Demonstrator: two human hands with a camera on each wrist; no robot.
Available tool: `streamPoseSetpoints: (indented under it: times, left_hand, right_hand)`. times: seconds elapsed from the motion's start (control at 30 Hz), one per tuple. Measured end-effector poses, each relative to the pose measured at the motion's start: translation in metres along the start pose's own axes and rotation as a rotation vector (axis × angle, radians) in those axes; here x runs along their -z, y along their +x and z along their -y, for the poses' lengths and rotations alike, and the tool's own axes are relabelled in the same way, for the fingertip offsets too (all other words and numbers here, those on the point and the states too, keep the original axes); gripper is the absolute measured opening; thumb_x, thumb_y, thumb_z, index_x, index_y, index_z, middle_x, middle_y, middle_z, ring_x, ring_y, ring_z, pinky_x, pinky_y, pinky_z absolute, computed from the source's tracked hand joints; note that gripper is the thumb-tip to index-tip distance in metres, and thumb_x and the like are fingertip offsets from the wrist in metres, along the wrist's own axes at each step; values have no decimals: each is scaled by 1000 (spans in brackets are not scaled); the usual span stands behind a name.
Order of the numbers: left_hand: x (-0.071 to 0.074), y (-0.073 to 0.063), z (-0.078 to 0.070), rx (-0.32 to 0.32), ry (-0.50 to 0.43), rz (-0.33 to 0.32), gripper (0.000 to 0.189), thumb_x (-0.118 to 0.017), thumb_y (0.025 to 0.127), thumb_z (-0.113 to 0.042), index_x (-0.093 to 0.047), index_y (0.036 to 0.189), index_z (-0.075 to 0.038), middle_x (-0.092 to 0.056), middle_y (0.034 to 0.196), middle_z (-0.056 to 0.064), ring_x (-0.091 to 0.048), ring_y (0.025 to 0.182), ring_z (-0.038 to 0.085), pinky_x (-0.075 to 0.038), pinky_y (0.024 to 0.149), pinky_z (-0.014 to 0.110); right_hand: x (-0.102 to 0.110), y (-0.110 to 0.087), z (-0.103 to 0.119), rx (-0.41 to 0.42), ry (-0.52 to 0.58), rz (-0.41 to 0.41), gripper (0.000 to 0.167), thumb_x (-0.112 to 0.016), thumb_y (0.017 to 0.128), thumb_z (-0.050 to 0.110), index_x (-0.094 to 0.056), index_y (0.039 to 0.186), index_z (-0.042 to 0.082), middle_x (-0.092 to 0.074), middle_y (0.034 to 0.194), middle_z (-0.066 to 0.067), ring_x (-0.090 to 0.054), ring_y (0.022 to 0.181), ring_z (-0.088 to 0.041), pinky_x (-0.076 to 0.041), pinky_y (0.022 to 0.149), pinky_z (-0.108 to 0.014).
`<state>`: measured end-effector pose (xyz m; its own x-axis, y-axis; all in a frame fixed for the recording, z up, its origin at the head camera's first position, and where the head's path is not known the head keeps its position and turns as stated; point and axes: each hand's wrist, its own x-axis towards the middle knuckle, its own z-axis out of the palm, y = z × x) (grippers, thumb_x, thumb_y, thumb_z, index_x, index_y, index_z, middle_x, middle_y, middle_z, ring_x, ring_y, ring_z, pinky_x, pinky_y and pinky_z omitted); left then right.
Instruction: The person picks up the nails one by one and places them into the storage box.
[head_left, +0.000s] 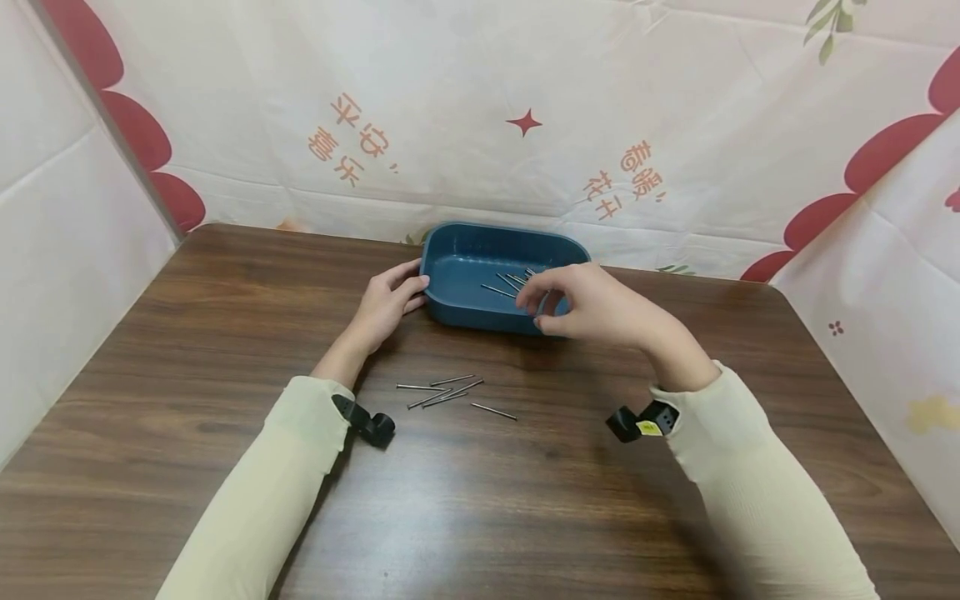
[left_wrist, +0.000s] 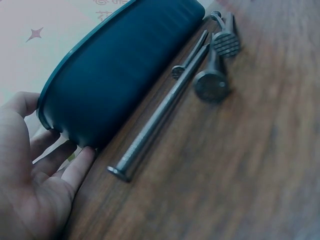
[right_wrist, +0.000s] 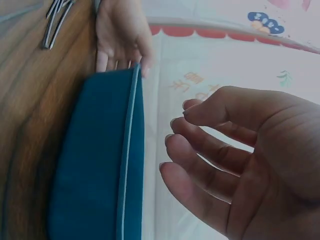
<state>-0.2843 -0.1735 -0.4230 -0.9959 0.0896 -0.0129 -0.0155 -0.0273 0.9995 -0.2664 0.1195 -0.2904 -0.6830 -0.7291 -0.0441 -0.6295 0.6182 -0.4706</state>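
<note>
A dark blue rectangular tray (head_left: 502, 317) stands near the table's back edge, with several nails (head_left: 498, 290) lying inside its right part. My left hand (head_left: 382, 306) grips the tray's left end: the thumb is at the rim and the fingers bend against the outer wall (left_wrist: 115, 75). Over the tray's right front corner is my right hand (head_left: 592, 304), its fingers loosely curved. The right wrist view shows nothing between the fingers and thumb of that hand (right_wrist: 240, 160). More nails (head_left: 450, 392) lie on the table in front of the tray, some crossing; one nail (head_left: 493, 411) lies apart to their right.
The brown wooden table (head_left: 465, 517) has a printed cloth (head_left: 450, 108) hanging behind it. White cloth sides (head_left: 67, 217) flank it. Each wrist wears a small black camera (head_left: 375, 429); both sleeves (head_left: 262, 475) are pale.
</note>
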Motion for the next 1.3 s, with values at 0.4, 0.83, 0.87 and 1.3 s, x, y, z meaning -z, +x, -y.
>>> streamPoseSetpoints:
  times: [0.4, 0.83, 0.87, 1.3]
  left_hand:
    - [-1, 0, 0, -3, -6, 3, 54, -55, 104, -21, -42, 154, -5, -46, 156, 16, -56, 136, 29, -54, 108, 34]
    - [-1, -2, -2, 0, 11, 0, 54, -55, 105, -22, -42, 154, -6, -46, 156, 15, -56, 136, 29, -54, 106, 31]
    - [0, -2, -2, 1, 13, 0, 54, -55, 105, -22, -41, 154, -6, -46, 156, 15, -56, 136, 29, -54, 106, 32]
    - [0, -2, -1, 5, 10, 5, 54, -54, 105, -22, -41, 155, -5, -44, 158, 15, -55, 137, 29, -54, 107, 33]
  right_hand:
    - [-19, -21, 8, -6, 118, 40, 28, -70, 91, 5, -71, 116, 20, -70, 102, 4, -65, 84, -11, -60, 74, -27]
    - [-36, -18, 12, 23, 133, 87, 30, -70, 90, 4, -71, 117, 16, -72, 105, -2, -64, 86, -11, -60, 77, -26]
    - [-38, -18, 13, 25, 134, 97, 30, -70, 90, 4, -71, 117, 15, -72, 106, -4, -64, 87, -11, -60, 78, -27]
    - [-60, -9, 18, 33, 85, 182, 28, -71, 88, 4, -72, 115, 12, -74, 101, -2, -67, 89, -12, -62, 80, -34]
